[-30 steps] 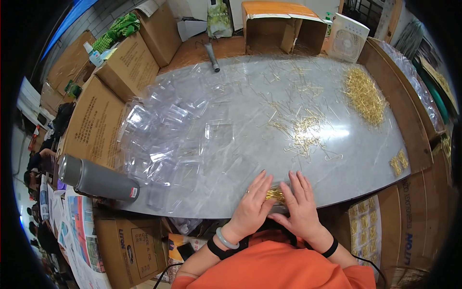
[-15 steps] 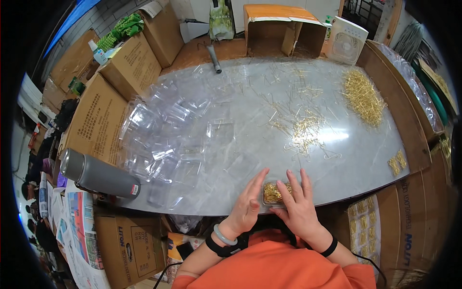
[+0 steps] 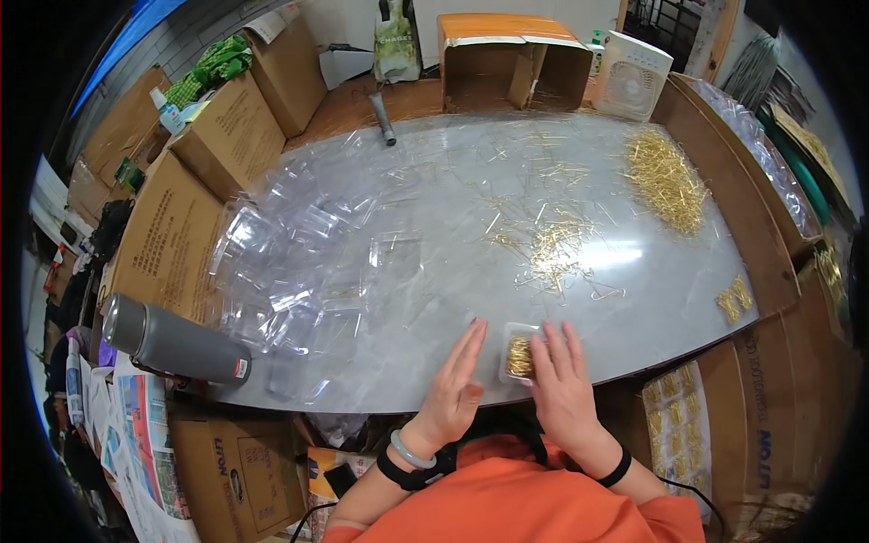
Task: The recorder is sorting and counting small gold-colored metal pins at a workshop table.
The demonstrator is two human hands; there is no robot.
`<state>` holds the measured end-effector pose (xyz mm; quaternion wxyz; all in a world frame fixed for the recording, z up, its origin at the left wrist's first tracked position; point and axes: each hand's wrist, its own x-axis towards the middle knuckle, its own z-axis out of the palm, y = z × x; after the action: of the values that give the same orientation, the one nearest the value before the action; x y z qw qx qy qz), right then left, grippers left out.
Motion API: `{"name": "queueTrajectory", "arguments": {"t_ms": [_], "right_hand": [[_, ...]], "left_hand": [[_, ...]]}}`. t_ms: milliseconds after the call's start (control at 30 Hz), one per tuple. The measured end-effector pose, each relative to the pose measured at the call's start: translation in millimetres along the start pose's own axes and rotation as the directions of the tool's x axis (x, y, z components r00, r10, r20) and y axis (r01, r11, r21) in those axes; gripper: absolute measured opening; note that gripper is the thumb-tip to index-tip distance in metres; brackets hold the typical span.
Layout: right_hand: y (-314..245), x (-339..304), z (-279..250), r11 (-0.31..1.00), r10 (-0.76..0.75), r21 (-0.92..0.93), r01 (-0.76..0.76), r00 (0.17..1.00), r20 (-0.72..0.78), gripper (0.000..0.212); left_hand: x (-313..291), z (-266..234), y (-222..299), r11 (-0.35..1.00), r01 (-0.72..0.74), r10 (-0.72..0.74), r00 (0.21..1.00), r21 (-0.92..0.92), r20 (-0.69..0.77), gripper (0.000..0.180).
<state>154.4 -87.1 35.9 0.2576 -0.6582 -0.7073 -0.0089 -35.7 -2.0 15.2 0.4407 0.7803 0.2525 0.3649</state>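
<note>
A small clear plastic box (image 3: 509,369) filled with gold metal hooks (image 3: 520,356) sits at the near edge of the grey table. My right hand (image 3: 565,387) lies along the box's right side, its fingers stretched out and touching or just over the rim. To the left of the box, my left hand (image 3: 453,385) is held edge-on with straight fingers, apart from it and holding nothing. Beyond the box, a loose pile of gold hooks (image 3: 559,249) is spread on the tabletop.
Many clear plastic boxes (image 3: 299,262) cover the table's left part. A grey flask (image 3: 181,342) lies at the left edge. A larger hook heap (image 3: 665,181) is at the far right, with small bundles (image 3: 734,299) nearer. Cardboard walls (image 3: 738,181) border the right side.
The box has turned from crosswise to lengthwise. My right hand has moved off its top to its right side, and my left hand is now farther from the box.
</note>
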Motion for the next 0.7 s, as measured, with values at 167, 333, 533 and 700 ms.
{"name": "queueTrajectory", "arguments": {"t_ms": [167, 333, 533, 700], "right_hand": [[10.3, -8.0, 11.4, 0.991, -0.012, -0.131, 0.017, 0.999, 0.045, 0.069], [12.0, -7.9, 14.7, 0.996, -0.009, -0.086, 0.012, 0.999, 0.030, 0.063], [39.2, -20.9, -4.0, 0.941, 0.213, -0.255, -0.223, 0.975, -0.066, 0.063], [141.6, -49.9, -46.1, 0.625, 0.519, -0.529, -0.573, 0.812, -0.266, 0.058]], "left_hand": [[9.9, 13.2, 2.8, 0.828, -0.276, 0.158, 0.950, 0.488, 0.268, 0.076], [10.5, 21.6, 17.9, 0.773, -0.166, -0.005, 0.964, 0.612, 0.268, 0.088], [12.2, 23.3, 16.0, 0.768, -0.193, 0.010, 0.957, 0.610, 0.290, 0.090], [9.8, 24.4, 12.0, 0.786, -0.187, 0.028, 0.963, 0.589, 0.269, 0.085]]}}
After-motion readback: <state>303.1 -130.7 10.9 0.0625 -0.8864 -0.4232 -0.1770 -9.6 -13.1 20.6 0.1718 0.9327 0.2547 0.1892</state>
